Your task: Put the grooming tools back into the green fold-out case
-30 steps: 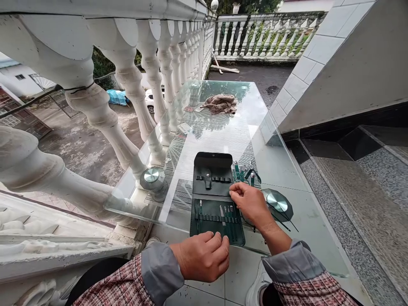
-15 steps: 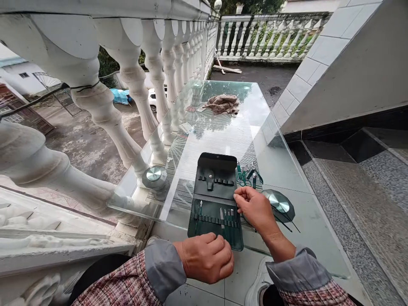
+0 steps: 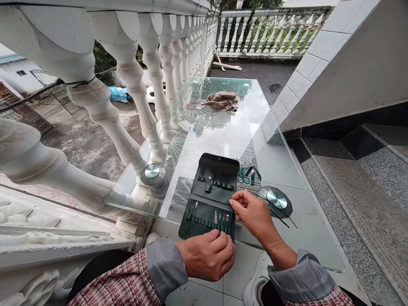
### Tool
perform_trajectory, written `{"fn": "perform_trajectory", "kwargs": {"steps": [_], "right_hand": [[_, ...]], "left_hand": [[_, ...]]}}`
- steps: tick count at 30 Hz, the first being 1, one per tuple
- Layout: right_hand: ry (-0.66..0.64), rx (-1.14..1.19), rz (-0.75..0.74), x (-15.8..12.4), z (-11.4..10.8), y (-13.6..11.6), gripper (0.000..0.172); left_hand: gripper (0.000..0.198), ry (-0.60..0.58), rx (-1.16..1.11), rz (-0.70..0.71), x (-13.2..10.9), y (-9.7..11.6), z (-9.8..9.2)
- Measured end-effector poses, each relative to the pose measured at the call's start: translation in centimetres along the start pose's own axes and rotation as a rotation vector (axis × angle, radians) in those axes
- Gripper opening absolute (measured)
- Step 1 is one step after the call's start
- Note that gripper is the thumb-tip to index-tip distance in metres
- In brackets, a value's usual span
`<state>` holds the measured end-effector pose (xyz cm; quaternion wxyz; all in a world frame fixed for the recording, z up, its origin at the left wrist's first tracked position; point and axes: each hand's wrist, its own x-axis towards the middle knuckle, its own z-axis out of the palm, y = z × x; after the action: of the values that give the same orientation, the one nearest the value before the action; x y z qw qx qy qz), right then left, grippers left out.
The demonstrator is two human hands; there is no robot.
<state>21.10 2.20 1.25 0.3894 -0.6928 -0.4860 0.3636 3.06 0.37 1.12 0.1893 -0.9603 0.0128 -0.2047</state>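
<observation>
A dark green case (image 3: 204,196) lies unfolded at the near edge of the glass table, slightly turned. Its lower panel holds several slim metal tools (image 3: 222,217) in elastic loops; the loops of the upper panel hold no tools, and a small strap sits among them. My left hand (image 3: 210,255) is closed at the case's bottom edge, its fingertips pinching there. My right hand (image 3: 250,210) pinches the case's right edge near the fold. Just beyond it, green-handled scissors and clippers (image 3: 250,172) lie in a small pile on the glass.
The glass table (image 3: 219,140) bears a crumpled brown cloth (image 3: 221,101) and a small card (image 3: 185,125). Round metal-topped supports (image 3: 153,174) show beneath the glass. Two thin dark sticks (image 3: 283,212) lie at the right. White balusters (image 3: 134,89) line the left; stone steps (image 3: 353,191) stand right.
The case has turned a little, its lower end shifting left. My left hand has moved slightly up against its bottom edge, and my right hand has shifted slightly left and down.
</observation>
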Motion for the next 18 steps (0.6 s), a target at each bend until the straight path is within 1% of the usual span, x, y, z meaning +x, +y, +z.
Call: {"fn": "perform_trajectory", "kwargs": {"steps": [3,7,10,15,18], "right_hand": [[-0.009,0.017,0.02,0.0,-0.1,0.2,0.015],[-0.056,0.1,0.035,0.0,-0.4,0.7,0.015],[-0.086,0.108,0.076,0.1,-0.7,0.9,0.017],[-0.115,-0.07,0.097,0.1,-1.1,0.5,0.017],[-0.126,-0.227,0.036,0.3,-1.3,0.2,0.015]], "left_hand": [[0.026,-0.006,-0.007,-0.004,0.1,0.0,-0.1],[0.025,0.018,-0.019,0.006,0.1,-0.1,-0.2],[0.025,0.05,-0.023,0.013,0.0,-0.1,-0.2],[0.025,0.114,-0.029,0.016,-0.1,0.0,0.0],[0.025,0.105,-0.039,0.014,-0.1,0.3,0.2]]}}
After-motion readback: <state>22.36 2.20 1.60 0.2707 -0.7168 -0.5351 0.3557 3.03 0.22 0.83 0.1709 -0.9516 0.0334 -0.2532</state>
